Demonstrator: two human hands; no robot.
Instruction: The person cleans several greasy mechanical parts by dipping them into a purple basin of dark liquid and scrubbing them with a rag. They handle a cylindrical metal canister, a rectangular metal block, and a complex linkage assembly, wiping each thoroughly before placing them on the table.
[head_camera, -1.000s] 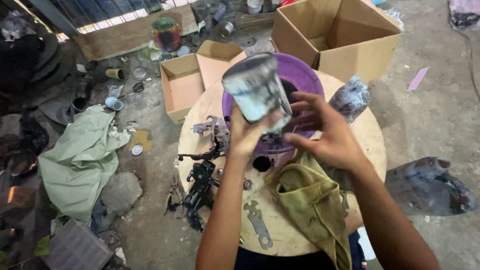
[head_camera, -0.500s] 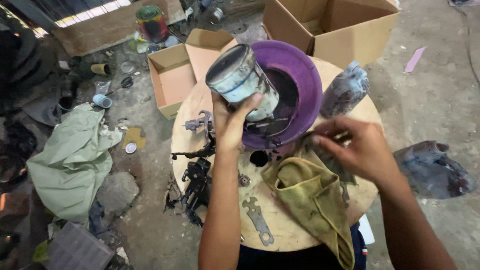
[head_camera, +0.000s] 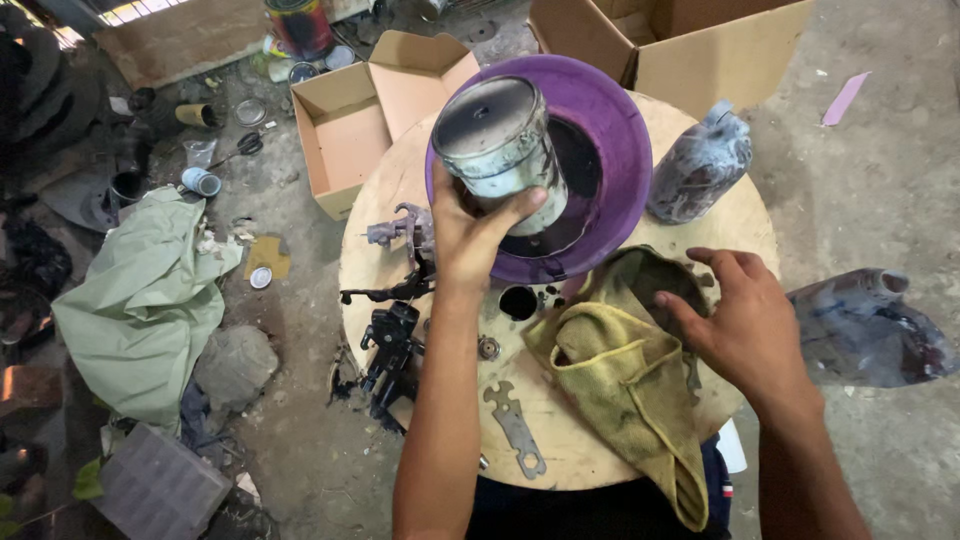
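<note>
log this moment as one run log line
left hand: holds metal cup over purple basin | right hand: on yellow rag

Left hand (head_camera: 470, 240) raised on an extended forearm, fingers (head_camera: 525, 205) curled in a firm grasp. Right hand (head_camera: 745, 320) lowered, palm down, fingers spread and slightly bent.

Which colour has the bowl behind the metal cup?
Purple bowl, dark-stained inside; the head view shows it.
</note>
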